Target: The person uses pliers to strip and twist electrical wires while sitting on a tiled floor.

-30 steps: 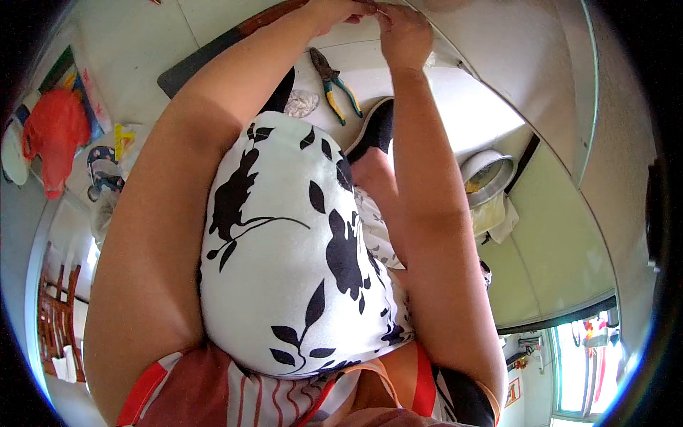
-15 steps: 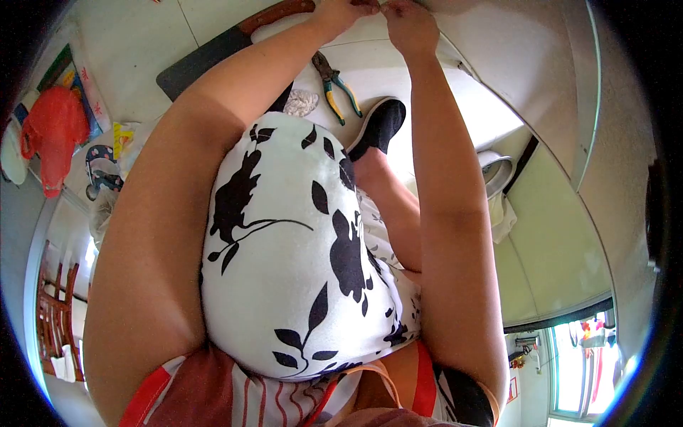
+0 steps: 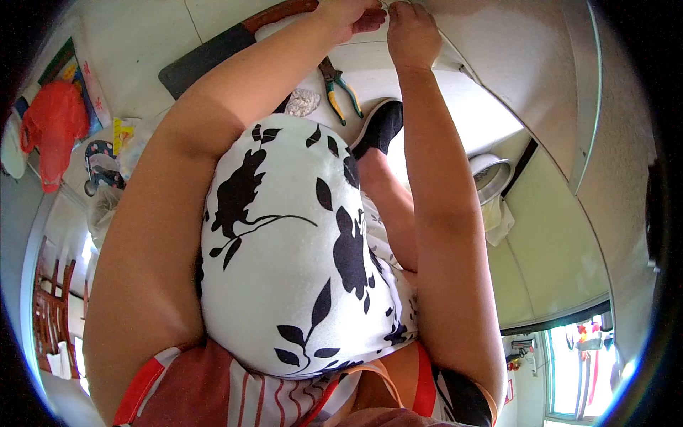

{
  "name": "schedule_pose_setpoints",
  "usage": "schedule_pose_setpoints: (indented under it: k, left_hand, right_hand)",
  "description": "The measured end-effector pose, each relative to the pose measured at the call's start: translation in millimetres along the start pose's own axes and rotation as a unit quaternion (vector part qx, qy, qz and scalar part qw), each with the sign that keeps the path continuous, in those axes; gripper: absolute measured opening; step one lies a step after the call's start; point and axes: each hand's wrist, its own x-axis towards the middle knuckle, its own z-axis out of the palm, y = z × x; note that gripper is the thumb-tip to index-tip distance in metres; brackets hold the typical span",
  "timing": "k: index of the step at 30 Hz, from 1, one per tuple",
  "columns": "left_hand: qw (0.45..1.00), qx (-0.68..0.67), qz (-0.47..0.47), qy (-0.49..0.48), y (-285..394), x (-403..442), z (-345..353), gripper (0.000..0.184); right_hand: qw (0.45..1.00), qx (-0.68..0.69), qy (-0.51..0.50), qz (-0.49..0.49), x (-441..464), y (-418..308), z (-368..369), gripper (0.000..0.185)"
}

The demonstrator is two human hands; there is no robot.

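White cloth (image 3: pixel 284 188) with black leaves is covering your leg, and your bare arms are stretching forward on either side of it. Beyond it, your black shoe (image 3: pixel 386 127) is resting on the pale floor (image 3: pixel 135 57), just beside your right forearm. A crumpled lump (image 3: pixel 304 102) is lying left of the pliers (image 3: pixel 344 92); their yellow-and-green handles are spreading apart and pointing back toward you. Farther left, the cleaver (image 3: pixel 206 64) is lying partly behind your left forearm, its wooden handle ending near that wrist. At the top edge, your left hand (image 3: pixel 356 18) and right hand (image 3: pixel 414 35) are almost meeting, fingers curling; I cannot tell whether either is pinching anything. Off to the right, a metal bowl (image 3: pixel 499 185) is sitting past your arm. On the left a red plastic bag (image 3: pixel 55 128) is showing, with a wooden chair (image 3: pixel 51 306) standing farther away.
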Motion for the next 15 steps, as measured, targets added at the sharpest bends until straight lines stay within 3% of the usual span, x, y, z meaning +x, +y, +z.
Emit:
schedule_pose_setpoints:
  k: [8,11,14,15]
  left_hand:
    - [0.974,0.224,0.040,0.001,10,-4,0,0.009]
    - [0.932,0.350,0.092,-0.028,8,8,-7,0.014]
    - [0.823,0.505,0.259,0.015,0,10,-8,0.016]
    - [0.855,0.442,0.271,-0.001,-3,9,-8,0.016]
  right_hand:
    - [0.999,0.017,0.018,-0.028,0,1,-1,0.007]
    - [1.000,0.021,-0.012,-0.014,-1,4,2,0.008]
    - [0.997,0.023,-0.068,0.029,2,21,18,0.012]
    - [0.996,0.043,-0.068,0.024,4,24,16,0.013]
